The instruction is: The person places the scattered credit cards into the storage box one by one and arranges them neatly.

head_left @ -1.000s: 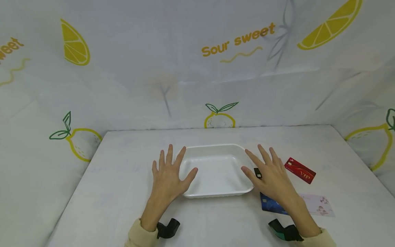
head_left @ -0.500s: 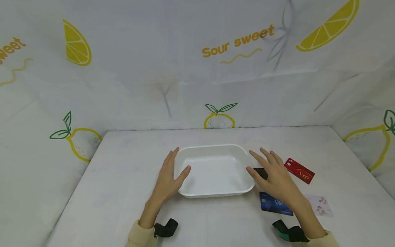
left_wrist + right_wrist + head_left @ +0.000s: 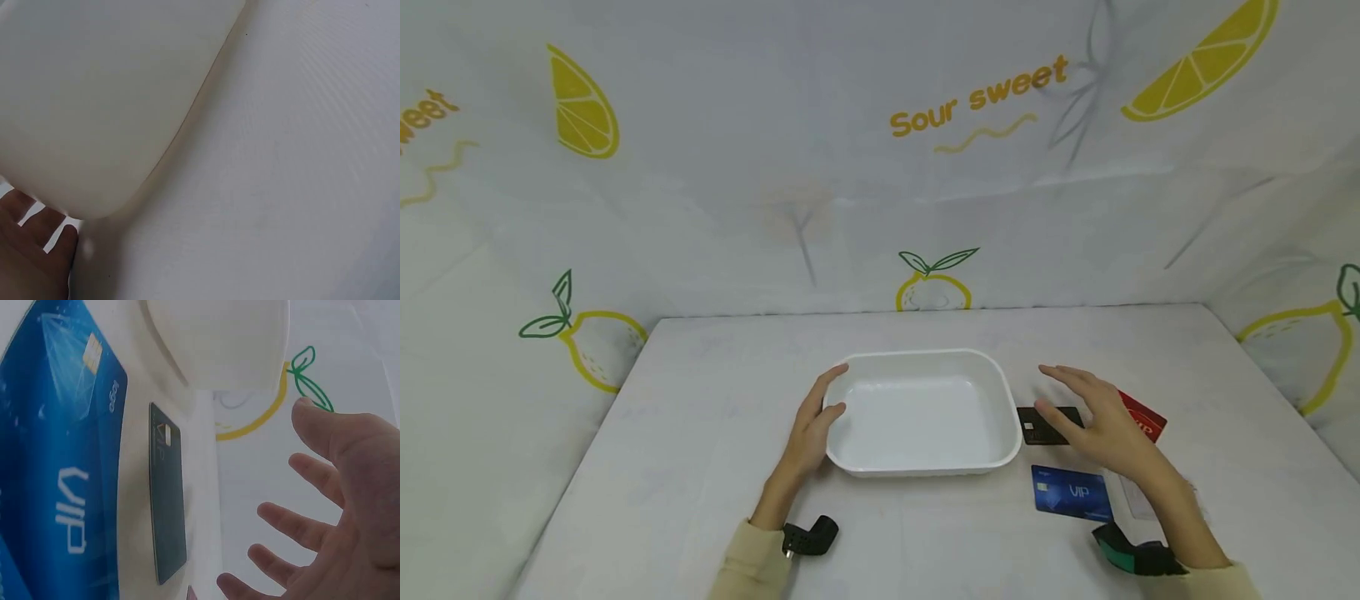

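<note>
A shallow white tray [image 3: 925,417] with rounded corners stands mid-table. My left hand [image 3: 808,433] grips its left end, thumb over the rim and fingers along the far left corner. In the left wrist view, fingers [image 3: 44,225] meet the tray's end wall [image 3: 106,125], their tips partly hidden. My right hand [image 3: 1105,425] hovers over several cards right of the tray, fingers spread and holding nothing. Beneath and beside it lie a black card [image 3: 1037,426], a blue VIP card [image 3: 1071,492], a partly covered red card [image 3: 1144,414] and a pale card [image 3: 1138,500] mostly behind the forearm.
A white cloth covers the table [image 3: 700,400]. Behind it rises a white backdrop [image 3: 737,167] printed with lemons and lettering. Black straps with camera mounts [image 3: 812,536] sit at both wrists.
My left hand has turned and closed onto the tray's left end, the tray shifting slightly. My right hand has moved right, away from the tray, uncovering the black and blue cards.
</note>
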